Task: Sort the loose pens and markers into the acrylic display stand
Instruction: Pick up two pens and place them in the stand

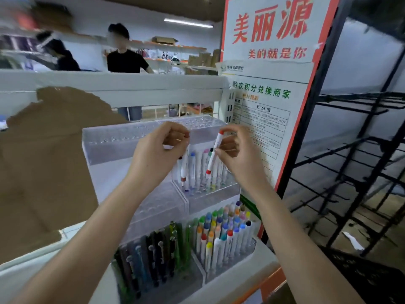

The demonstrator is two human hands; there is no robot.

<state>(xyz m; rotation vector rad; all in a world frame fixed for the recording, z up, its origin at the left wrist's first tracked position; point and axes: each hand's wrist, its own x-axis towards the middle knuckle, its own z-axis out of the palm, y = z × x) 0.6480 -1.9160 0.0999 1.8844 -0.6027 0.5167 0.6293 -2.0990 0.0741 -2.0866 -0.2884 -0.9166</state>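
Hands meet in front of a tiered acrylic display stand, seen from a head-worn camera looking forward and down; the left hand has its grip curled round the top of a white marker with a red-brown lower end, which hangs upright with its tip down among the markers of the middle right compartment; the right hand pinches a white marker with red caps between thumb and fingertips, tilted, its lower end just above the same compartment; that middle compartment holds a short row of upright white markers with pastel tips; the tier above it shows rows of unfilled round holes; below, the lower right compartment is packed with white markers capped in many colours, and the lower left compartment holds darker pens in green, black and blue; the stand sits on a white shelf with an orange edge; torn brown cardboard covers the shelving to the left; a white and red poster with Chinese lettering stands at the right, beside a black wire rack; two people stand blurred in the background beyond the shelf.
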